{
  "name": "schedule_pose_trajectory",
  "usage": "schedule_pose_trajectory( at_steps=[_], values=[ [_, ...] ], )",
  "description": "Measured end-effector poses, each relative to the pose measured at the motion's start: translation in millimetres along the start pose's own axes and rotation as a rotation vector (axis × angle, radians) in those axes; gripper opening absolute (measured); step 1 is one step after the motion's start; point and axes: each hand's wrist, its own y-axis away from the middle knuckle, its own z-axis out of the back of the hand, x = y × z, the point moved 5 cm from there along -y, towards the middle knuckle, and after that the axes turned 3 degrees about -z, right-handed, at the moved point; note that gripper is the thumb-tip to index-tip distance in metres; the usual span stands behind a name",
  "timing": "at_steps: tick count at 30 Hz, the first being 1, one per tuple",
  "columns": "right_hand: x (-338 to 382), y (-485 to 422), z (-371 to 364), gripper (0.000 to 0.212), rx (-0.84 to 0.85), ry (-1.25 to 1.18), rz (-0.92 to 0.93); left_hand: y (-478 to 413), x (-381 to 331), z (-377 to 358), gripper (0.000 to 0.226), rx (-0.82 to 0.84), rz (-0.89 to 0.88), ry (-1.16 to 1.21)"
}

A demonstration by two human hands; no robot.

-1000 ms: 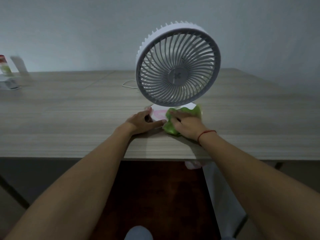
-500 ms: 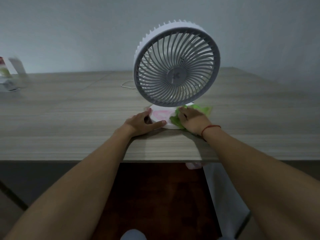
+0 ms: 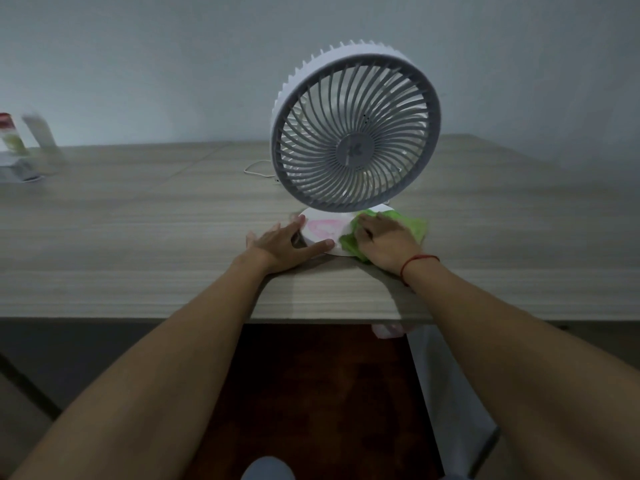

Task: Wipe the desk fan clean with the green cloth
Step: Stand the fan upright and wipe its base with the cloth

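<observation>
Wooden desk (image 3: 138, 237), white cable (image 3: 254, 168) behind fan (image 3: 356, 133)

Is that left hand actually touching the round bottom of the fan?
Touching. In the head view the left hand braces the white fan base: its thumb lies against the front rim, its fingertips against the left edge.

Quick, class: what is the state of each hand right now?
Left hand: open, braced against the fan base.
Right hand: open, pressing the green cloth onto it.
</observation>
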Motion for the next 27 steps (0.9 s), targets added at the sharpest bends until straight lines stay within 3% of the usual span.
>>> schedule_pose_trajectory(
  at_steps=[3,9,15,19,23,25,27],
  values=[
    [14,1,-6,0.048,-0.060,-0.029,0.079,-1,1,-1,0.109,-0.014,-0.008,-0.015],
    [-9,10,-5,0.049,0.079,-0.134,0.170,-1,2,1,0.111,-0.021,0.001,0.004],
    [-9,-5,-8,0.046,-0.007,0.011,-0.001,0,0,1,0.113,-0.013,0.007,0.026],
    [8,-1,-12,0.040,-0.062,-0.014,0.035,2,-2,3,0.114,-0.023,-0.005,0.029],
    [11,22,-9,0.045,0.052,-0.126,0.111,2,1,2,0.129,-0.025,0.016,0.188],
    [9,33,0,0.042,0.064,-0.221,0.137,9,-3,5,0.118,-0.046,0.006,0.238],
    [4,42,9,0.040,0.042,-0.352,0.159,20,-7,9,0.092,-0.133,0.013,0.372]
  ],
)
